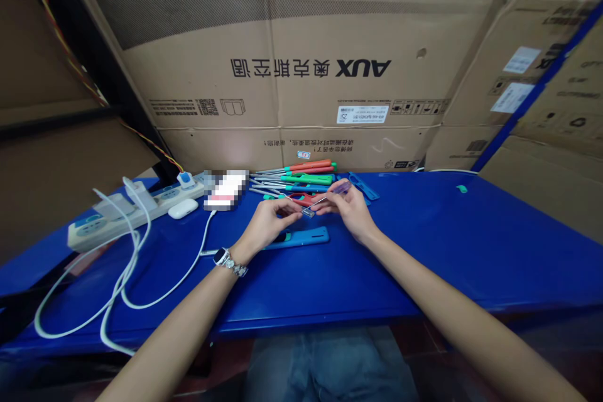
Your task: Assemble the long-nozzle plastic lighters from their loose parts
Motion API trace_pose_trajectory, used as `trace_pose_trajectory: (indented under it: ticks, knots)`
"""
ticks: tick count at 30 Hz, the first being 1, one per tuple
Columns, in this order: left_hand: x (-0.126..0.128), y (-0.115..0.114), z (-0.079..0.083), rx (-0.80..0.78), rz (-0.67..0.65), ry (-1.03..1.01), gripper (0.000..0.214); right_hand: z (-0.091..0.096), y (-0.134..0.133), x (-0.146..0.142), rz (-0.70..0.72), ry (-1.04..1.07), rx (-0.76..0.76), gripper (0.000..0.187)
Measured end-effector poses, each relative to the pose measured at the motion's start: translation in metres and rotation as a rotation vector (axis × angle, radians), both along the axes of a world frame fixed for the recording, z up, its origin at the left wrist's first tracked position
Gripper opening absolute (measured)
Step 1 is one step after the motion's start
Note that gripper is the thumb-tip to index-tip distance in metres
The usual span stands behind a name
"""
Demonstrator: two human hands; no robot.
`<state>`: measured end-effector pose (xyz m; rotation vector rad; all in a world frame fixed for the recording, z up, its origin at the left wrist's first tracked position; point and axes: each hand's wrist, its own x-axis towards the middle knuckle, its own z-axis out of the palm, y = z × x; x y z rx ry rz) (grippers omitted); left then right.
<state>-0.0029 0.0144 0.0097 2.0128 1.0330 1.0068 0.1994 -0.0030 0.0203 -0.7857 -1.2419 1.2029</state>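
My right hand is closed around a small screwdriver with a purple translucent handle. Its thin metal shaft points left toward my left hand, whose fingers are pinched together. A small clear-and-metal piece shows at the left fingertips by the shaft's tip; its kind is too small to tell. Just below lies a blue long-nosed lighter, partly hidden under my left hand. Behind both hands lies a pile of similar lighters, among them a green one and a red one.
Blue plastic pieces lie behind my right hand. At left are a power strip, a white earphone case, a blurred phone and looping white cables. A cardboard wall backs the blue table. A green scrap lies far right.
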Motion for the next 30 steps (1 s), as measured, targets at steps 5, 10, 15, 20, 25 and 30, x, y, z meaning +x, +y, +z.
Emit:
trace_pose_trajectory:
  ticks: [5, 10, 15, 20, 25, 30]
  knots:
    - [-0.0006, 0.0015, -0.0015, 0.023, 0.006, -0.003, 0.025, 0.0001, 0.0002, 0.0009, -0.009, 0.008, 0.048, 0.038]
    - [-0.001, 0.0022, -0.0026, 0.071, -0.006, 0.0, 0.024, -0.0013, 0.0009, 0.0004, 0.027, 0.016, 0.092, 0.039]
    - [-0.0007, 0.0008, -0.0012, 0.082, 0.002, 0.01, 0.023, -0.0021, 0.0013, 0.0006, 0.001, 0.032, 0.104, 0.037]
    - [0.0004, -0.0013, 0.0011, 0.061, -0.001, 0.002, 0.018, -0.005, 0.0036, 0.0015, 0.007, 0.008, 0.089, 0.039]
    - [0.0008, -0.001, -0.0001, 0.073, 0.038, -0.017, 0.019, -0.0059, 0.0025, 0.0004, 0.016, -0.037, 0.106, 0.04]
    - [0.0008, -0.0007, -0.0006, 0.076, 0.048, -0.042, 0.021, -0.0047, 0.0001, -0.0009, 0.014, -0.051, 0.136, 0.041]
